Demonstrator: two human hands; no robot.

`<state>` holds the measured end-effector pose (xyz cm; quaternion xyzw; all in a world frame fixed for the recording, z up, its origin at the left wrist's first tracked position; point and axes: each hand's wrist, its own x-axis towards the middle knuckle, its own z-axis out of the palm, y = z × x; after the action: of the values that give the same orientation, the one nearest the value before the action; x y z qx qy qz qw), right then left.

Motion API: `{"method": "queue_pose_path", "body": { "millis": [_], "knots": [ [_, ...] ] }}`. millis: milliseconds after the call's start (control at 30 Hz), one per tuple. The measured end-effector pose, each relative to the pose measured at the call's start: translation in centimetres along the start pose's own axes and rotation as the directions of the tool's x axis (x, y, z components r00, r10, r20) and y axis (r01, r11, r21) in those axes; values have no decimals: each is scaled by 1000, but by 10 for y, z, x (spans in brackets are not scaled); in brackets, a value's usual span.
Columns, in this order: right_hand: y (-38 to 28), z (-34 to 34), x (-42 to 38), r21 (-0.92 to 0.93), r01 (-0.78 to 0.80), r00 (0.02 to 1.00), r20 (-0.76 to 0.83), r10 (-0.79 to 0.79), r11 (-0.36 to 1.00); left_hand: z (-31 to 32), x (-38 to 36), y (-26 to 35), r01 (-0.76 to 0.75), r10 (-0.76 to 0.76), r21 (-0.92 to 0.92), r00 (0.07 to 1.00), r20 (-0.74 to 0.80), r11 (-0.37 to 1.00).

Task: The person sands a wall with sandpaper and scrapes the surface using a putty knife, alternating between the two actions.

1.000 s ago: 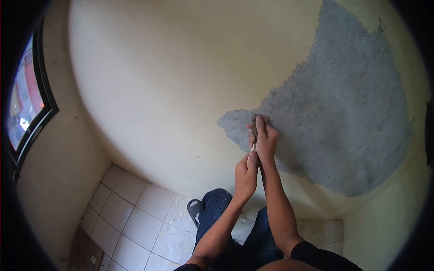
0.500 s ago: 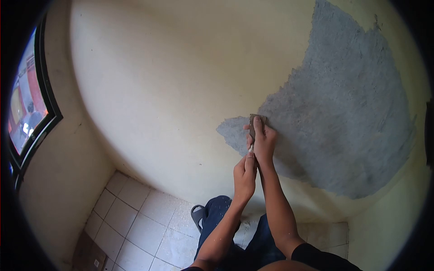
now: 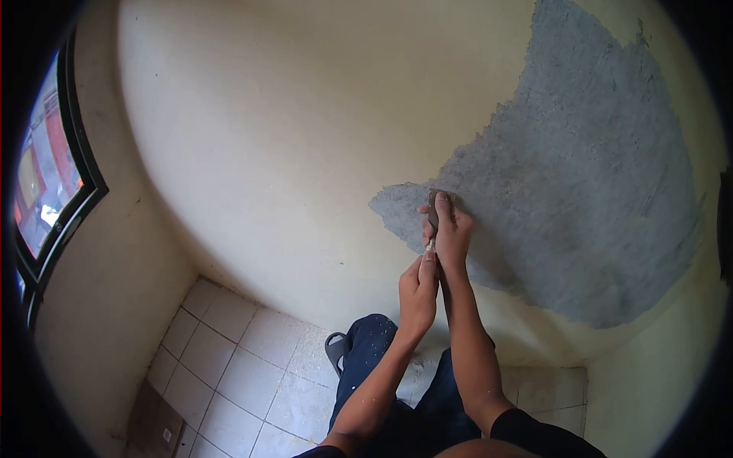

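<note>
A paint scraper (image 3: 434,217) stands upright against the wall, its blade at the upper edge of a bare grey patch (image 3: 565,175). My left hand (image 3: 418,298) is closed round the lower part of the scraper, thumb lying along it. Higher up, my right hand (image 3: 453,235) grips the scraper near the blade, with the thumb pressed on its flat face and fingers behind it. Most of the handle is hidden by my hands. Cream paint (image 3: 305,153) borders the ragged edge of the grey patch.
White floor tiles (image 3: 256,378) with pale flakes lie below. A dark-framed window (image 3: 90,179) is in the left wall. My knee (image 3: 370,336) and a sandal (image 3: 334,347) are close to the wall's foot. A brown board (image 3: 153,427) lies at the lower left.
The scraper and both hands have shifted slightly against the wall, and the blade looks more tilted. Both hands keep their hold. The whole view has moved a little.
</note>
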<state>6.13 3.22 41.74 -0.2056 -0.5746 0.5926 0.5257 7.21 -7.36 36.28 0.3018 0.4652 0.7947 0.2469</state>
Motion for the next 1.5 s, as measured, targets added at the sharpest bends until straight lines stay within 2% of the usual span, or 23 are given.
{"method": "queue_pose_path", "body": {
  "millis": [67,100,200,267,367,433,467,500,600,633,733,800,867,967,1000,1067,1133,1167,1200,1300,1400,1433,1500],
  "knots": [
    [-7,3,3,2,30,1000,2,-30,1000,1,15,1,-22,21,40,1000,5,999],
    [-19,9,11,3,59,998,22,-59,998,4,24,6,-97,97,52,995,-6,994],
    [-55,32,32,46,110,993,40,-112,993,13,48,42,-188,188,-12,982,1,982],
    [-60,36,36,82,128,990,51,-133,988,13,49,44,-165,166,-28,986,31,986],
    [-25,12,10,5,45,997,55,-45,999,1,20,11,-108,110,-33,992,61,994],
    [16,-7,-18,9,-46,997,60,46,999,-12,-7,-18,-7,10,-51,998,61,999],
    [30,-24,-33,-78,-165,978,117,173,983,-19,-19,-31,88,-83,-79,995,62,993],
    [40,-32,-51,-52,-297,940,158,302,953,-22,-27,-39,164,-159,-124,986,45,979],
    [69,-55,-90,2,-442,867,255,427,897,-33,-38,-61,203,-203,12,979,5,979],
    [68,-59,-98,-2,-407,882,261,393,913,-38,-38,-78,145,-148,134,989,13,980],
    [60,-76,-105,-85,-274,924,251,287,958,-47,-44,-106,218,-260,258,955,143,941],
    [38,-89,-98,-156,-216,948,202,245,964,-40,-42,-78,161,-238,309,944,229,937],
    [24,-110,-78,-289,4,978,202,57,957,-35,-35,-76,98,-192,310,937,292,946],
    [-34,-121,-54,-512,79,993,119,-21,855,-31,-15,-74,10,-151,373,923,353,928],
    [-52,-119,-46,-638,188,982,137,-130,747,-28,-10,-72,-27,-136,398,916,377,917],
    [-82,-114,-30,-827,349,923,223,-314,440,-30,-1,-115,7,-167,341,881,442,940],
    [-99,-108,-12,-842,463,868,368,-334,276,-44,-2,-176,58,-214,303,832,512,951],
    [-106,-106,-5,-836,515,836,439,-331,192,-60,-8,-217,1,-317,509,783,535,861],
    [-114,-99,-2,-863,491,844,437,-311,118,-74,-9,-251,-79,-417,680,737,532,728],
    [-130,-76,-2,-895,442,857,440,-267,-55,-100,-5,-293,-535,-554,679,404,728,503],
    [-131,-63,1,-889,441,849,458,-263,-123,-82,-5,-231,-3,-553,683,584,594,730],
    [-131,-60,1,-889,437,850,457,-262,-133,-81,-4,-220,86,-533,623,618,579,777],
    [-133,-54,0,-888,427,848,459,-264,-170,-86,-1,-228,-25,-479,674,684,550,738]
  ]
}}
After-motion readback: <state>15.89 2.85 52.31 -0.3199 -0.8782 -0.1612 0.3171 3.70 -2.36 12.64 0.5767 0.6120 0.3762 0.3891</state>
